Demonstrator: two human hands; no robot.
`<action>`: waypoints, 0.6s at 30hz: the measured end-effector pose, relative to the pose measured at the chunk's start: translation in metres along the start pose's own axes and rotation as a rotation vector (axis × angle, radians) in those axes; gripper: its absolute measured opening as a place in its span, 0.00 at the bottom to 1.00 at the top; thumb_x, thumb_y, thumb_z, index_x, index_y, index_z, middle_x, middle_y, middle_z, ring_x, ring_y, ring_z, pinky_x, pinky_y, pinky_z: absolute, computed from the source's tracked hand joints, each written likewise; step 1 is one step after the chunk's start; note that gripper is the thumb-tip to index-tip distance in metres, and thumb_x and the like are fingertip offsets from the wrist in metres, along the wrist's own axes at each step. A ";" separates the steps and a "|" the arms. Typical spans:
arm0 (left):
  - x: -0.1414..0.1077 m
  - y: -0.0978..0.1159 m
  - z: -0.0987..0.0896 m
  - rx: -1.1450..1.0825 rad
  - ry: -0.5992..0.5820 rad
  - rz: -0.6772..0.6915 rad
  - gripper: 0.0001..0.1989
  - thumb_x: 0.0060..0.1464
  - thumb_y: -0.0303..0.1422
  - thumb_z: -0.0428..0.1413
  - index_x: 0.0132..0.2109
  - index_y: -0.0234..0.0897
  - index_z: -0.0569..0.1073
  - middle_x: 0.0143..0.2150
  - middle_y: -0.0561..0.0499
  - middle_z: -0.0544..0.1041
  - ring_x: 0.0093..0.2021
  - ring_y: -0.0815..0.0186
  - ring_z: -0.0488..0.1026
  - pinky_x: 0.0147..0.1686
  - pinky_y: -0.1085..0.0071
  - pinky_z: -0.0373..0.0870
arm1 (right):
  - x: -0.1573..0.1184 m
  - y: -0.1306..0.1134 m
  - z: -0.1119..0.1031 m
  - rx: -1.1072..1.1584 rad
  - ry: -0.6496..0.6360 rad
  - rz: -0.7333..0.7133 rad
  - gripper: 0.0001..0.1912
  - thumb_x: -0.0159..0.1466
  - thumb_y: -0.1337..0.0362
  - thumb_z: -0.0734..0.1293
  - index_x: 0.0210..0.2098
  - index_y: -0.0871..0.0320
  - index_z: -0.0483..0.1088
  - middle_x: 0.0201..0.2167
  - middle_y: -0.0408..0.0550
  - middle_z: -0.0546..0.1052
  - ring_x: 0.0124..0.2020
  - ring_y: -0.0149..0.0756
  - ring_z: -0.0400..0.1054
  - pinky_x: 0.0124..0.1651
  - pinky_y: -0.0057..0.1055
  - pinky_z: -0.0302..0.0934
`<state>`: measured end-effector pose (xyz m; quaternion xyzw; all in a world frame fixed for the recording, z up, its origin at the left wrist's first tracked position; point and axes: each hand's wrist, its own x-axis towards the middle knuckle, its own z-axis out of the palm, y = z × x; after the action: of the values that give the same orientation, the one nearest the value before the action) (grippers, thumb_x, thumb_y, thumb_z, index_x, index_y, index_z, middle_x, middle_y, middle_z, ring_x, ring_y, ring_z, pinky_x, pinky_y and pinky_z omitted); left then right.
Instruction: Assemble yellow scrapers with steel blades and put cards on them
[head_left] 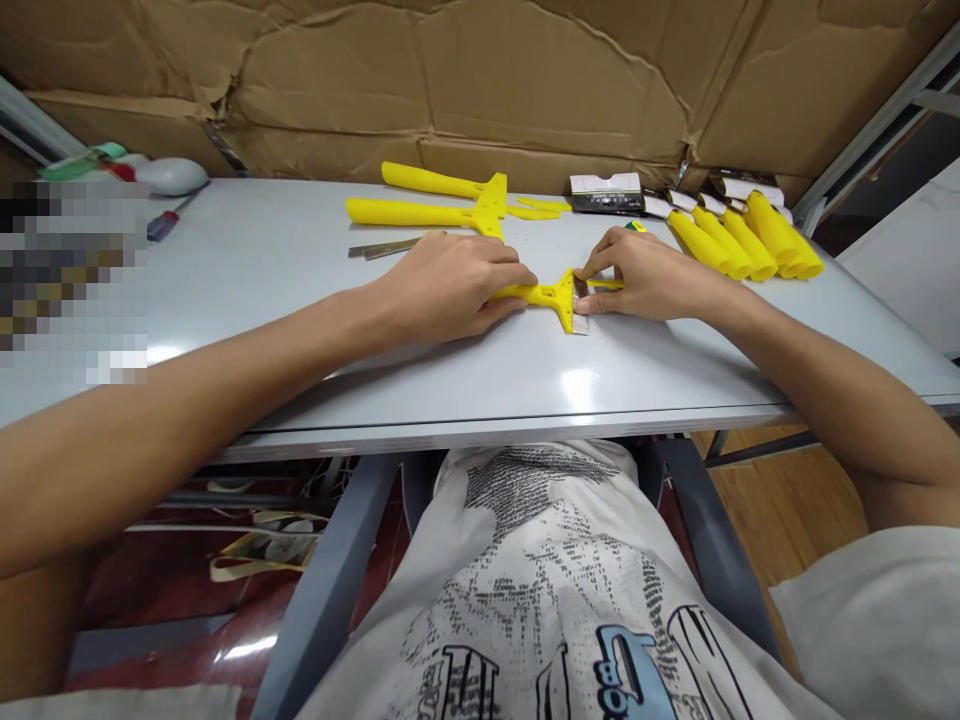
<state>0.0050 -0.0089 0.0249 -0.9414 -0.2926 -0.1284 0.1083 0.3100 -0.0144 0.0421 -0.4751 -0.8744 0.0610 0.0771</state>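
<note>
My left hand point(457, 285) is closed around the handle of a yellow scraper point(561, 296), which lies low over the table with its wide head pointing right. A thin metal blade point(580, 325) sits at the head's front edge. The thumb and fingers of my right hand point(656, 275) pinch this blade from the right. Between those fingers a yellow strip point(606, 284) shows; I cannot tell whether it is held. Two more yellow scrapers point(420, 213) lie beyond my left hand, and loose metal blades point(382, 248) rest beside it, partly hidden.
Yellow strips point(536, 208) lie near the back of the grey table point(450, 385). Black-and-white packaging cards point(606, 193) and several carded yellow-handled scrapers point(739, 235) stand at the back right. A screwdriver point(163, 225) lies at the left. Cardboard point(487, 80) walls off the back.
</note>
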 end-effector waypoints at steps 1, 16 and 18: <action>0.000 0.000 -0.001 0.004 -0.013 0.004 0.21 0.80 0.42 0.51 0.62 0.45 0.86 0.54 0.43 0.88 0.53 0.52 0.84 0.49 0.61 0.75 | 0.000 0.001 -0.001 -0.006 -0.010 0.018 0.33 0.70 0.43 0.77 0.64 0.59 0.87 0.63 0.68 0.82 0.65 0.67 0.76 0.71 0.59 0.69; 0.001 0.020 0.006 -0.018 -0.048 0.204 0.30 0.77 0.26 0.46 0.74 0.53 0.81 0.73 0.38 0.77 0.67 0.50 0.78 0.57 0.54 0.83 | -0.003 -0.010 -0.007 -0.009 -0.042 0.006 0.29 0.70 0.40 0.78 0.57 0.58 0.89 0.56 0.64 0.86 0.61 0.64 0.78 0.63 0.52 0.72; 0.002 0.019 0.006 -0.019 -0.046 0.221 0.29 0.78 0.26 0.46 0.73 0.50 0.81 0.73 0.38 0.78 0.67 0.50 0.78 0.57 0.54 0.83 | -0.005 -0.009 -0.012 0.011 -0.087 0.028 0.30 0.71 0.40 0.77 0.58 0.57 0.89 0.56 0.62 0.86 0.59 0.64 0.79 0.63 0.53 0.72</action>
<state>0.0185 -0.0209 0.0174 -0.9716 -0.1881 -0.0966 0.1062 0.3073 -0.0235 0.0549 -0.4836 -0.8699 0.0877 0.0409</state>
